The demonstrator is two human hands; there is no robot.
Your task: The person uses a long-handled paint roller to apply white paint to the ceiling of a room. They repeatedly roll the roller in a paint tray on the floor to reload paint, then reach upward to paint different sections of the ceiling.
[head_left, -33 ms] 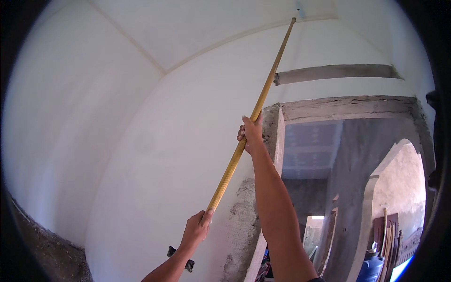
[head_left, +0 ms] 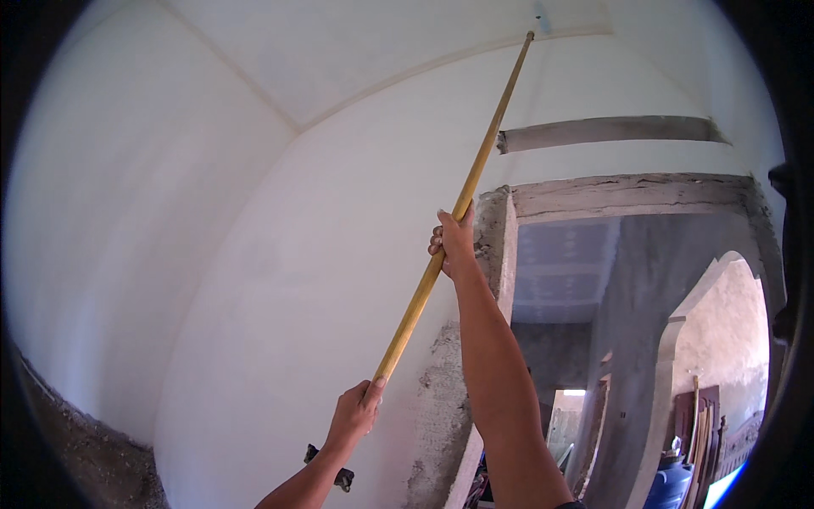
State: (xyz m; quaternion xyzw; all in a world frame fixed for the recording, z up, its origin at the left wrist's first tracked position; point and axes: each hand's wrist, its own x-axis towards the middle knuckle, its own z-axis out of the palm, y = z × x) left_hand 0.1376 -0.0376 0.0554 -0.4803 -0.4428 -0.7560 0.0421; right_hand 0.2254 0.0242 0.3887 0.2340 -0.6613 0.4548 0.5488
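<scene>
A long yellow wooden pole point(head_left: 475, 165) slants up from lower left to the top of the white wall, its far tip point(head_left: 531, 34) touching near the line where wall meets ceiling. My right hand point(head_left: 452, 242) is raised high and closed around the pole at about its middle. My left hand point(head_left: 354, 413) grips the pole's lower end, below and to the left. A dark strap or watch point(head_left: 342, 478) shows at my left wrist.
Smooth white plastered walls point(head_left: 212, 254) and ceiling fill the left and top. A bare grey cement doorway point(head_left: 500, 280) opens on the right onto an unfinished room with an arch point(head_left: 721, 288), leaning boards and a blue container point(head_left: 670, 483). Rough rubble floor lies lower left.
</scene>
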